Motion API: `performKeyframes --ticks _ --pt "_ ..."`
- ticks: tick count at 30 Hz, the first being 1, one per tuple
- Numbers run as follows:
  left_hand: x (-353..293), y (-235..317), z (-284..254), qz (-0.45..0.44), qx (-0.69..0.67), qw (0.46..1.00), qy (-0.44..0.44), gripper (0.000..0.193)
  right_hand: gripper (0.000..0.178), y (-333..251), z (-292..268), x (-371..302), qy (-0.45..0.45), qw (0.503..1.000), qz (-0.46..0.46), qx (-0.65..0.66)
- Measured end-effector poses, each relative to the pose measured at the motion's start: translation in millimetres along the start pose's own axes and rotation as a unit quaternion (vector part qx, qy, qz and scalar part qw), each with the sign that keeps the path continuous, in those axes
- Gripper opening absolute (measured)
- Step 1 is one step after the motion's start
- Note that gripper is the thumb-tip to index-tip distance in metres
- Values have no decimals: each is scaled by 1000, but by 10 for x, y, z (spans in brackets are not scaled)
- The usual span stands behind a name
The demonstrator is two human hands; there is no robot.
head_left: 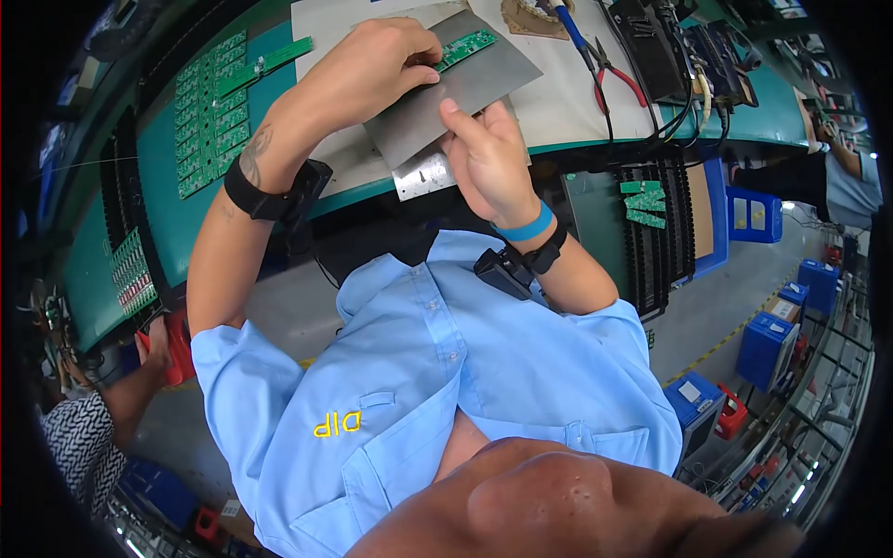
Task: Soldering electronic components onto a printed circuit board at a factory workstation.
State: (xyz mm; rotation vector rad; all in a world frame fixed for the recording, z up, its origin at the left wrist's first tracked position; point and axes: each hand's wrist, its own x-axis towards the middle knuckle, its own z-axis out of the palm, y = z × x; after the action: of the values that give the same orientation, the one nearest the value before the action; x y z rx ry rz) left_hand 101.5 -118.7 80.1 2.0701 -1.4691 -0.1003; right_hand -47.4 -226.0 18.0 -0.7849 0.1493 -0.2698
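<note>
Here, the left hand (pixel 395 51) pinches the near left end of a slim green board (pixel 468 48) between thumb and fingers, over the far part of a flat grey plate (pixel 484 76). Whether the board touches the plate along its whole length, I cannot tell. The right hand (pixel 488 158) holds the plate at its near edge, thumb on top and the other fingers curled, partly hidden, at the edge. The plate sits tilted above a white sheet (pixel 577 102) on the teal counter (pixel 158 139), with a silver metal piece (pixel 423 177), pierced by small holes, showing beneath its near side. A dark strap (pixel 251 195) circles the left wrist; a blue band (pixel 526 223) circles the right. To the left on the counter lies a panel (pixel 191 121) of many green boards, with a loose board (pixel 279 58) resting across its far right part. To the far right are pliers (pixel 603 65) with red handles, just beside a blue-handled tool (pixel 567 23). Nearer on the right, a black rack (pixel 684 214) stands beside several small boards (pixel 644 203). At the near left, another person's hand (pixel 158 344) is beside something red.
</note>
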Motion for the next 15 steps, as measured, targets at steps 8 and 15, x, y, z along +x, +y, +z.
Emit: performKeyframes --ticks 8,15 --pt "35 -154 97 -16 -2 999 -43 20 36 -91 -81 -24 -16 998 56 24" --pt "-35 -98 208 -3 32 998 -47 19 44 -467 -180 -543 -23 986 162 -11"
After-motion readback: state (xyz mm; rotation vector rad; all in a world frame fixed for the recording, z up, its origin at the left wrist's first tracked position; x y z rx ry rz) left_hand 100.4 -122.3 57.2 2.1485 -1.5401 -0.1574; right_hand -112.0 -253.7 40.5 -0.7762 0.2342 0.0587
